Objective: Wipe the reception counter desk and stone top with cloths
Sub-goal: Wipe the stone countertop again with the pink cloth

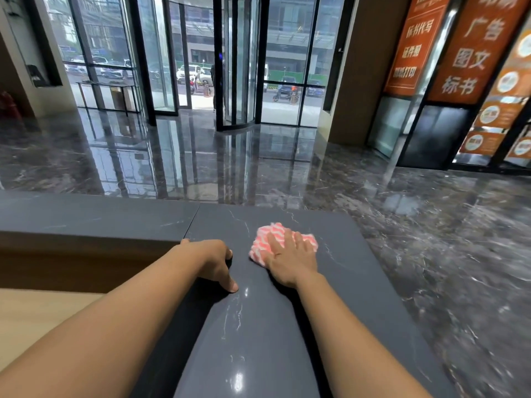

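Observation:
The dark grey stone top [339, 282] of the reception counter runs away from me and turns left at its far corner. A pink and white striped cloth [265, 239] lies bunched on it near that corner. My right hand [290, 259] presses flat on the cloth, fingers spread over its near half. My left hand [212, 259] rests on the stone's inner edge to the left of the cloth, fingers curled down, thumb on the surface, holding nothing. The lower wooden desk [37, 311] shows at the left below the stone.
The stone top continues left as a long strip [94, 216] above a brown wooden panel [80, 262]. Beyond the counter lies a glossy dark marble lobby floor [431, 225], a revolving glass door [238, 67] and orange signboards [474, 47] at the right.

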Demonstrator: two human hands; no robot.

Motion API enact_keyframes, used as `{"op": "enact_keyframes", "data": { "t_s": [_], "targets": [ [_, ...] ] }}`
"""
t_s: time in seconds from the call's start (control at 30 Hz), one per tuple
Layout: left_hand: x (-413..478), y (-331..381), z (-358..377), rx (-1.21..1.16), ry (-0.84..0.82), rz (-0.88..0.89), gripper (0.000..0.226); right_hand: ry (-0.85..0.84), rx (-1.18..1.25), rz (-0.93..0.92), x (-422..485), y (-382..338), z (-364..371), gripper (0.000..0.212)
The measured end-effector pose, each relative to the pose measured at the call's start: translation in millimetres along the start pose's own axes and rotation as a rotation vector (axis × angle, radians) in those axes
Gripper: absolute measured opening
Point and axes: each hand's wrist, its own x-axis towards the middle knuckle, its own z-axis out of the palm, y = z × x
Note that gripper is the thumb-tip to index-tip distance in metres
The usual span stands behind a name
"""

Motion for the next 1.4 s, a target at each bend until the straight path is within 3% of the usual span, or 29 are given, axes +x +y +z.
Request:
{"op": "enact_keyframes", "data": {
  "t_s": [0.23,0.5,0.67,0.77,0.97,1.07,1.2,1.4],
  "targets": [
    [7,-4,4,-0.063,-0.012,-0.009,0.099,0.003,0.009,-0.109,-8,-3,3,0.057],
    [9,-12,11,-0.033,0.022,0.022,0.099,0.052,-0.006,0.212,-21,124,-15,0.059],
    [4,-11,12,-0.048,0.027,0.042,0.096,0.034,-0.006,0.255,-36,121,-14,0.057],
    [-5,-4,12,-0.035,0.058,0.037,0.084,0.029,-0.007,0.219,-46,93,-9,0.057],
    [-23,14,25,0.045,0.177,0.052,0.038,-0.001,-0.003,0.039,-67,17,7,0.056],
    [-34,19,34,0.047,0.198,0.05,0.029,-0.012,-0.018,-0.038,-76,-5,15,0.056],
    [-51,19,39,0.017,0.206,0.075,0.04,-0.018,-0.008,-0.053,-85,13,11,0.058],
    [-83,17,45,-0.041,0.184,0.116,0.058,0.009,0.0,0.149,-100,85,-4,0.061]
  ]
}}
